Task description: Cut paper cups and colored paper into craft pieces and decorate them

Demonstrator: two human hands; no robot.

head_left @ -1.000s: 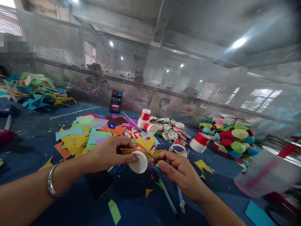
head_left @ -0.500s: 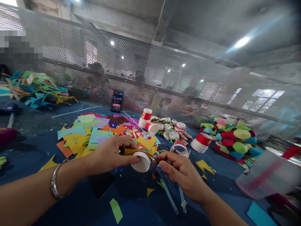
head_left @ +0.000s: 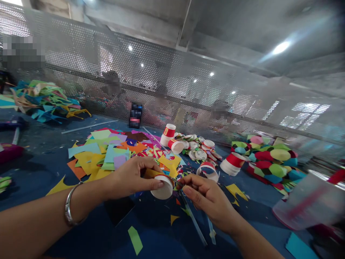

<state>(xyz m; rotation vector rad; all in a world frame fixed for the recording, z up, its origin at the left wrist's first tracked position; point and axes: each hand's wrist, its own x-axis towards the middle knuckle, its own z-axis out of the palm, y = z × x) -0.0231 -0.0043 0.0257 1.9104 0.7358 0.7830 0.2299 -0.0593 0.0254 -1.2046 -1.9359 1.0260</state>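
My left hand [head_left: 132, 176], a silver bangle on its wrist, is closed on a white paper cup base [head_left: 162, 190]. Its thumb presses the round disc against yellow-orange paper [head_left: 150, 173] that lies behind. In my right hand [head_left: 206, 196] are small scissors [head_left: 176, 182], their thin metal blades against the upper right edge of the paper by the disc. My fingers hide most of the handles. Beneath the hands lie paper scraps and two translucent glue sticks [head_left: 195, 221].
Coloured paper pieces [head_left: 90, 163] are heaped behind my left hand. Red and white paper cups [head_left: 233, 163] and flat discs [head_left: 192, 145] lie further back. Patchwork paper balls [head_left: 272, 162] and a translucent bucket [head_left: 307, 201] stand right. A perforated metal screen [head_left: 161, 64] borders the table.
The whole view has shifted slightly, so things appear a little further right. Both hands keep their grips, and the scissors blades now show more plainly along the paper's edge.
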